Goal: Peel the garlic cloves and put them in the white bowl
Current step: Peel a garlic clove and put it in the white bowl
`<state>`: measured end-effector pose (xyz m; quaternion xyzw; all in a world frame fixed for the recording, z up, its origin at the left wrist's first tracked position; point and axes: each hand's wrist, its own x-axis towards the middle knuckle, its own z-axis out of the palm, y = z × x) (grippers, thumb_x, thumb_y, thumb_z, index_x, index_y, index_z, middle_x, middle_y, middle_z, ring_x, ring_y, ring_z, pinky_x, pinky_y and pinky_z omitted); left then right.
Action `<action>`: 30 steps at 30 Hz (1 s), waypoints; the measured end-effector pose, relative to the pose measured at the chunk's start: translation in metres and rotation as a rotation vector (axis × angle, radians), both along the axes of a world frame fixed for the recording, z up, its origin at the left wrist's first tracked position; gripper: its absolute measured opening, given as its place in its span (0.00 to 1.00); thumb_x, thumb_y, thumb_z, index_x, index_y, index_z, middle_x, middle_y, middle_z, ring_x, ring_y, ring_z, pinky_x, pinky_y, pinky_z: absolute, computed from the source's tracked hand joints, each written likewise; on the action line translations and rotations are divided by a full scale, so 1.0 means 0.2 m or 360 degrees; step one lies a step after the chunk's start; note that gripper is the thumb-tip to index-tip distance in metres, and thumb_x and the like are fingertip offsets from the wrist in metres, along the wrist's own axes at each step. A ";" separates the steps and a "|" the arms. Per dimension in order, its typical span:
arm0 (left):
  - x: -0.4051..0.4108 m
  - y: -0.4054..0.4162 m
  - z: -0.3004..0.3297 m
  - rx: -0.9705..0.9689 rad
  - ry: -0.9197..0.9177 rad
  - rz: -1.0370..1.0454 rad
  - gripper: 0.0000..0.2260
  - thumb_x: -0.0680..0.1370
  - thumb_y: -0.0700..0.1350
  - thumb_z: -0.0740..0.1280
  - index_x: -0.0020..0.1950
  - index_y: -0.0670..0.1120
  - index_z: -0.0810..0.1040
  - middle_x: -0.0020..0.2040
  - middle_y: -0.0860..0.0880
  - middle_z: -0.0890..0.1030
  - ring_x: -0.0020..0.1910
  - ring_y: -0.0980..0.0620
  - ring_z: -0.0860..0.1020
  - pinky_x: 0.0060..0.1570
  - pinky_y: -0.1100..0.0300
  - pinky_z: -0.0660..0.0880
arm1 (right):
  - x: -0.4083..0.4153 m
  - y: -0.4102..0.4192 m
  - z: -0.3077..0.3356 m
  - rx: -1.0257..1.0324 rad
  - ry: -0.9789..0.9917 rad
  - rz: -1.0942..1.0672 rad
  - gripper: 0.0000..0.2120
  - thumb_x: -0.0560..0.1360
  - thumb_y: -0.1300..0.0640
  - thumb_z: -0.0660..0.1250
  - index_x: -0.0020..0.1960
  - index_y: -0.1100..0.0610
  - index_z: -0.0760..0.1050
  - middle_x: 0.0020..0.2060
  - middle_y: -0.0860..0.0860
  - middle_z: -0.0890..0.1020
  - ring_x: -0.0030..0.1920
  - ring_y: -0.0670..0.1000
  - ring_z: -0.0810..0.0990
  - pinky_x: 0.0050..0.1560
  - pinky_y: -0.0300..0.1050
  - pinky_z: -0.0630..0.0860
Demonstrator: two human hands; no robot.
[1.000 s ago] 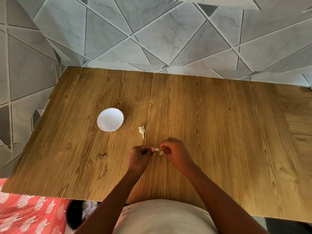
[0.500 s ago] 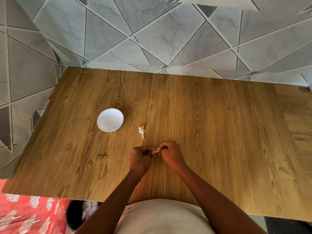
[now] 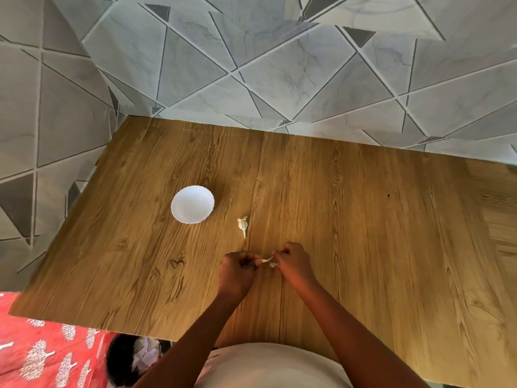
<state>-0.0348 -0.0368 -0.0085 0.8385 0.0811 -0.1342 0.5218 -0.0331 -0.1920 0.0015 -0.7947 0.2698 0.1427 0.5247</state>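
Presently, nearest the camera, a pale shirt front and two bare forearms reach out over the wooden table [image 3: 363,247]. Both hands sit close together above the table's near-middle, on the near side of the white bowl [image 3: 192,204] and to its right. The left hand [image 3: 236,271] has its fingers curled, pinching one end of a thin pale strip of garlic skin [image 3: 266,259]. The right hand [image 3: 293,263] is likewise curled, pinching the other end and holding a small garlic clove [image 3: 272,265], of which only a pale bit shows below the fingers. Whether the clove is fully bare cannot be told.

Beyond the hands, between them and the bowl, a second garlic piece [image 3: 242,224] with a thin stem lies on the table, apart from the bowl and untouched. The bowl stands upright farther off, its inside plain white.

Left of the bowl and nearer, past the table edge, lies red patterned fabric [image 3: 42,357]. Behind the bowl, grey marble-look wall tiles [image 3: 251,74] rise from the table's far edge.
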 end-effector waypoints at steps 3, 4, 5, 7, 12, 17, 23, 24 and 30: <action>0.00 0.01 0.01 -0.0018 0.0006 0.0014 0.04 0.75 0.41 0.77 0.47 0.49 0.87 0.42 0.57 0.86 0.43 0.63 0.83 0.43 0.71 0.76 | -0.03 -0.03 0.02 -0.0232 -0.0195 0.0209 0.07 0.77 0.58 0.72 0.41 0.52 0.78 0.34 0.45 0.80 0.33 0.41 0.78 0.34 0.33 0.72; 0.00 0.01 0.01 -0.0031 0.0002 0.0017 0.04 0.75 0.41 0.77 0.46 0.50 0.87 0.42 0.57 0.86 0.43 0.63 0.83 0.43 0.71 0.76 | -0.03 -0.04 0.03 -0.0233 -0.0246 0.0238 0.08 0.76 0.59 0.73 0.40 0.51 0.79 0.34 0.45 0.81 0.35 0.41 0.79 0.36 0.32 0.72; 0.00 0.01 0.01 -0.0046 -0.0006 0.0018 0.04 0.74 0.41 0.77 0.46 0.50 0.87 0.41 0.57 0.86 0.42 0.63 0.83 0.42 0.71 0.77 | -0.04 -0.04 0.03 -0.0199 -0.0285 0.0261 0.08 0.76 0.60 0.74 0.41 0.51 0.80 0.35 0.45 0.82 0.36 0.41 0.81 0.37 0.31 0.73; 0.00 0.01 0.01 -0.0062 -0.0030 0.0011 0.04 0.74 0.41 0.78 0.46 0.50 0.87 0.41 0.57 0.86 0.42 0.62 0.83 0.42 0.70 0.78 | -0.04 -0.04 0.03 -0.0101 -0.0295 0.0308 0.05 0.77 0.60 0.72 0.44 0.51 0.83 0.36 0.46 0.84 0.37 0.41 0.83 0.39 0.31 0.75; 0.00 0.01 0.01 -0.0108 -0.0048 -0.0046 0.04 0.74 0.43 0.78 0.48 0.48 0.88 0.43 0.56 0.87 0.43 0.61 0.84 0.45 0.68 0.79 | -0.03 -0.04 0.03 -0.0119 -0.0288 0.0422 0.02 0.74 0.57 0.76 0.44 0.51 0.84 0.34 0.45 0.84 0.35 0.41 0.83 0.36 0.33 0.77; -0.01 0.01 0.02 -0.0117 -0.0059 -0.0085 0.04 0.74 0.42 0.77 0.48 0.47 0.88 0.42 0.56 0.87 0.42 0.63 0.83 0.42 0.72 0.76 | -0.03 -0.03 0.02 -0.0451 -0.0359 0.0705 0.03 0.77 0.60 0.72 0.48 0.52 0.82 0.39 0.43 0.81 0.39 0.39 0.79 0.39 0.31 0.75; 0.00 0.02 0.03 -0.0229 -0.0030 -0.0037 0.04 0.74 0.41 0.77 0.48 0.46 0.88 0.43 0.55 0.87 0.44 0.58 0.85 0.45 0.67 0.80 | -0.03 -0.01 0.03 -0.0534 -0.0390 0.0789 0.06 0.80 0.57 0.68 0.46 0.50 0.75 0.38 0.45 0.79 0.37 0.43 0.77 0.37 0.41 0.74; 0.00 0.02 0.03 -0.0242 -0.0009 -0.0016 0.04 0.74 0.41 0.77 0.48 0.46 0.88 0.43 0.55 0.87 0.44 0.58 0.85 0.46 0.66 0.80 | -0.03 0.00 0.03 -0.0485 -0.0371 0.0762 0.07 0.80 0.59 0.69 0.45 0.50 0.75 0.39 0.45 0.79 0.38 0.43 0.77 0.37 0.39 0.73; 0.01 0.03 0.04 -0.0305 0.0103 0.0022 0.04 0.74 0.39 0.77 0.47 0.46 0.88 0.42 0.53 0.88 0.45 0.55 0.86 0.50 0.57 0.82 | -0.02 -0.04 0.05 -0.0601 -0.0466 0.0965 0.05 0.77 0.64 0.70 0.49 0.55 0.78 0.44 0.49 0.81 0.44 0.45 0.80 0.45 0.46 0.80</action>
